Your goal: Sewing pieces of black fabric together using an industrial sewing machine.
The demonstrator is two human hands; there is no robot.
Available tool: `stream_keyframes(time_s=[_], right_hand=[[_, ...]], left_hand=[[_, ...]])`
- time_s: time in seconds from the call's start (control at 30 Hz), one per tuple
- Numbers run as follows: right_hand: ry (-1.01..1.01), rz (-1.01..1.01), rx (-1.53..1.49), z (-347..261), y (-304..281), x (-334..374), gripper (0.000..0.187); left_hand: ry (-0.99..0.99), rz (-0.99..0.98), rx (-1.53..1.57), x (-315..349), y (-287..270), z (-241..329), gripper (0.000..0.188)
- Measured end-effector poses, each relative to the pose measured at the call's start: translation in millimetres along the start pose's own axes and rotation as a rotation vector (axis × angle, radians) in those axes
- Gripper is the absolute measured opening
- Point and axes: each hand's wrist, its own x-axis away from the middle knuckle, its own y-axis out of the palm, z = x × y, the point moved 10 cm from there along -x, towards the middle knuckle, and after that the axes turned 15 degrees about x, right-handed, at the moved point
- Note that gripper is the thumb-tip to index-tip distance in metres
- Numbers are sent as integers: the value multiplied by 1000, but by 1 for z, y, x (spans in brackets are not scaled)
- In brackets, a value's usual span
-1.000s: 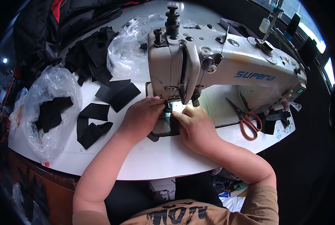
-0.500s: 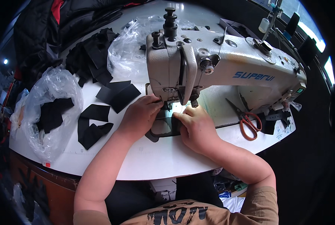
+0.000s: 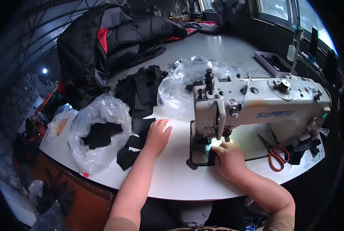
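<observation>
My left hand (image 3: 158, 136) is off the sewing machine, fingers stretched out over the white table, beside black fabric pieces (image 3: 142, 126). Its fingertips reach the edge of the nearest piece, and nothing shows in its grasp. Under the needle end of the white sewing machine (image 3: 253, 101), my right hand (image 3: 230, 161) is curled at the lit plate, thumb and forefinger pressed together on a dark piece of fabric (image 3: 212, 154). Most of that fabric is hidden by the hand and the machine's dark bed.
A clear plastic bag (image 3: 77, 144) with black fabric inside stands at left. Behind lie a heap of black pieces (image 3: 143, 90), another clear bag (image 3: 172, 96) and a black padded garment (image 3: 141, 34). Orange-handled scissors (image 3: 276, 158) rest at right; a shallow box (image 3: 264, 63) sits farther back.
My left hand has left the needle area and moved left to the loose black pieces, its fingers opening. My right hand stays by the needle. The view has tilted up and turned left.
</observation>
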Motion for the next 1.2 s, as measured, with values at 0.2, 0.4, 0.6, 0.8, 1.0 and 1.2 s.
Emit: stream_keyframes(time_s=[0.2, 0.4, 0.6, 0.8, 1.0, 1.2], right_hand=[[2, 40, 2, -3, 2, -1, 27], [-18, 34, 3, -2, 2, -1, 24], [-11, -21, 27, 3, 8, 2, 22], [-30, -16, 2, -4, 2, 1, 21], [-12, -57, 27, -2, 4, 5, 22], [-18, -43, 46, 0, 6, 3, 23]], left_hand=[[214, -171, 79, -18, 51, 41, 32], [215, -357, 81, -26, 89, 64, 29], [259, -205, -132, -4, 59, 83, 28], [260, -205, -382, 27, 49, 72, 30], [362, -238, -531, 44, 52, 92, 30], [527, -392, -410, 50, 71, 105, 34]])
